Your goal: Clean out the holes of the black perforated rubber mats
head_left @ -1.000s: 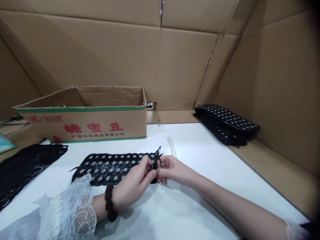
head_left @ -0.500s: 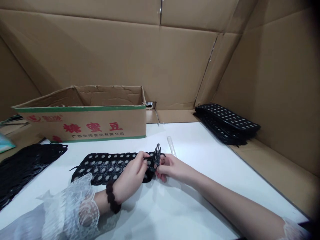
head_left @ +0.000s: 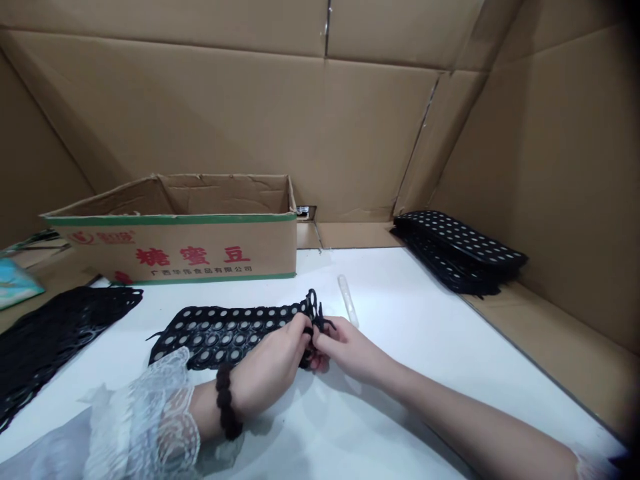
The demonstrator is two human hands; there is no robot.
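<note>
A black sheet [head_left: 220, 325] with rows of pale round discs set in rings lies flat on the white table. Its right end is bent upright between my hands. My left hand [head_left: 273, 357] closes its thumb and fingers on that raised edge. From the other side, my right hand [head_left: 347, 350] pinches the same edge, its fingertips against those of the left. The fingers partly cover the black strip they hold. Just beyond my right hand, a slim, clear whitish stick [head_left: 349, 300] rests on the table.
An open cardboard box [head_left: 175, 248] with red lettering stands at the back left. A pile of black ring sheets [head_left: 55, 333] lies at left, beside a blue-green packet [head_left: 17, 283]. More disc-filled black sheets [head_left: 457, 243] are stacked at the back right, by the cardboard wall [head_left: 555, 180].
My left hand has shifted right along the sheet, and its fingertips now meet those of my right hand at the bent edge. The whole view has moved slightly.
</note>
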